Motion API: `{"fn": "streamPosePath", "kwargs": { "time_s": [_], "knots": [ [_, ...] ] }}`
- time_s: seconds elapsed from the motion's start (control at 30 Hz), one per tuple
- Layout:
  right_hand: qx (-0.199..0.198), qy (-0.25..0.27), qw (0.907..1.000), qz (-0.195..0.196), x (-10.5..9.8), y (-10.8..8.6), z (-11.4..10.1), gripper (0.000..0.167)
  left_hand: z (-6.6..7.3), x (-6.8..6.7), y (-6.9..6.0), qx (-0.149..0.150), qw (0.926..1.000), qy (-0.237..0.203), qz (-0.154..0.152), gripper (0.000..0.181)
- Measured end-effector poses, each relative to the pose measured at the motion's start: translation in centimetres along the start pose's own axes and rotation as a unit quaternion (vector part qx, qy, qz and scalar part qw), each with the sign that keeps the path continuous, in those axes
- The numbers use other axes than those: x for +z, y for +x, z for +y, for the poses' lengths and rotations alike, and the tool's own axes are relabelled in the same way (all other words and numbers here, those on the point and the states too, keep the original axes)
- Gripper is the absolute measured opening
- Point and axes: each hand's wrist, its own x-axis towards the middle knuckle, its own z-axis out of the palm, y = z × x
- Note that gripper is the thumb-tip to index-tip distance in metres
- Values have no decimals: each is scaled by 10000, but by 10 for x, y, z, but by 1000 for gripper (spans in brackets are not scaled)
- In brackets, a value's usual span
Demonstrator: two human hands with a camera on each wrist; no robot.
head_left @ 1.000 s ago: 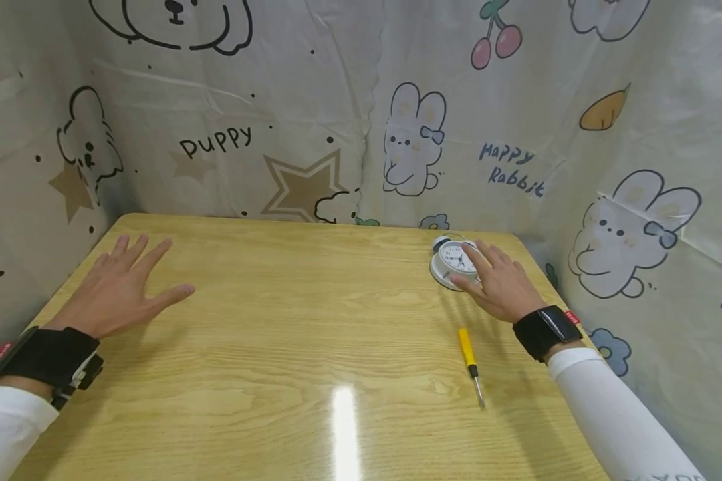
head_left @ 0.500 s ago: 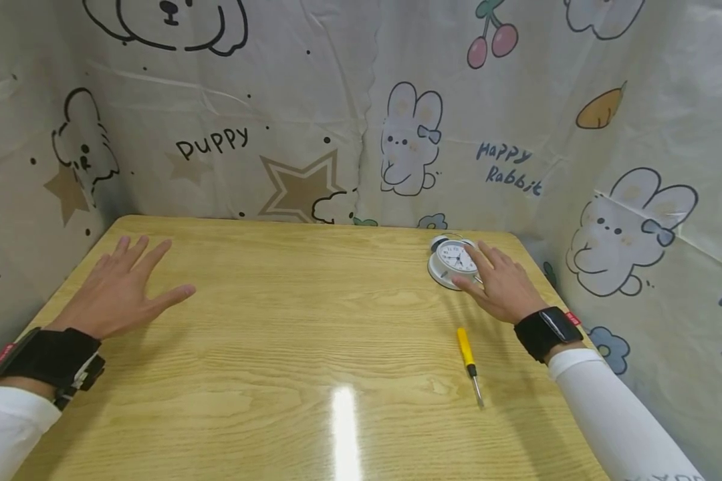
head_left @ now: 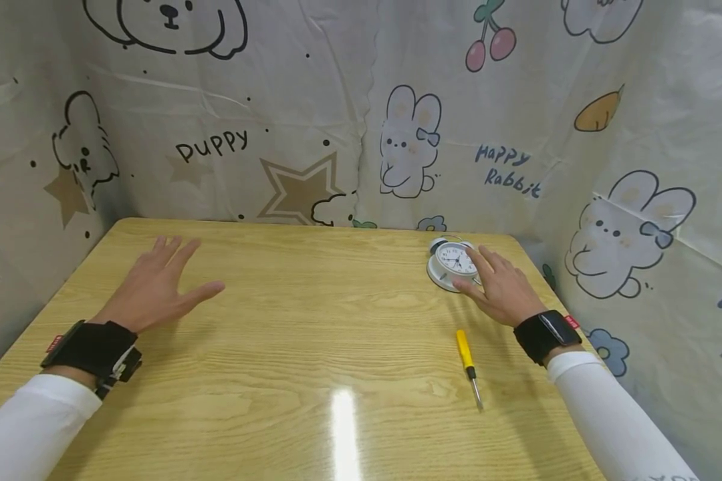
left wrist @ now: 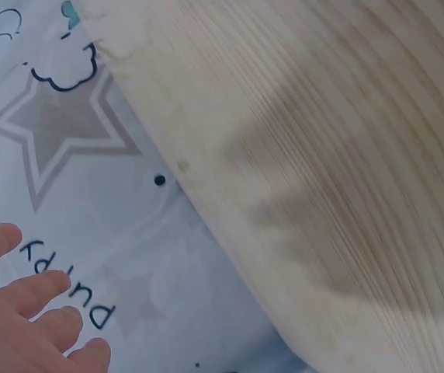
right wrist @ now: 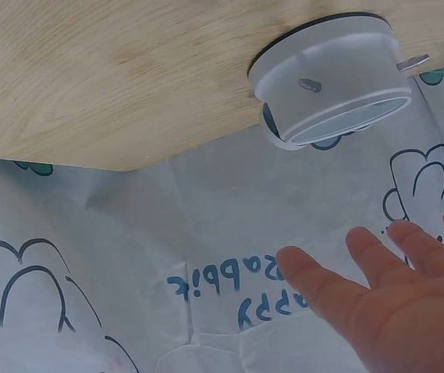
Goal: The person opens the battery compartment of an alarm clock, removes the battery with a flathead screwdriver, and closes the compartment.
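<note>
Your left hand [head_left: 156,284] hangs above the left part of the table [head_left: 313,314], palm down, fingers spread and thumb held wide of them; it holds nothing. In the left wrist view its shadow [left wrist: 315,186] falls on the wood, well apart from the fingers.

Your right hand [head_left: 499,287] is likewise spread, also holding nothing. It hangs by the alarm clock [head_left: 453,262]; seen from your head, the index finger overlaps the edge of the dial, but the right wrist view shows a gap between fingers and clock, so you are not touching it.

Position of the clock: far right part of the table, near the back edge, lying on its back with the dial up. The casing is white; small metal feet stick out from its side.

Screwdriver [head_left: 470,370]: flat on the table, nearer to you than the clock and apart from both hands. Its yellow handle points toward the clock, its metal tip toward your side.

You wear black wristbands [head_left: 93,349] and white sleeves [head_left: 614,407]. A streak of light [head_left: 345,434] shines on the near part of the wood. Behind the table hangs a pale cloth [head_left: 313,113] printed with rabbits, stars, cherries and the words "Puppy" and "Happy Rabbit"
</note>
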Motion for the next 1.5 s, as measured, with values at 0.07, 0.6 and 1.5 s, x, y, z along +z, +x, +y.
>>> {"fn": "streamPosePath", "kwargs": {
  "time_s": [0.07,0.6,1.5],
  "knots": [
    [33,24,10000,-31,2,0,1,79,6,4,3,26,9999,-92,-33,98],
    [266,273,9990,-244,13,4,7,74,57,37,39,-70,9961,-720,-496,103],
    [387,528,9978,42,34,8,25,75,114,99,88,-75,9811,-1768,-787,101]
  ]
}}
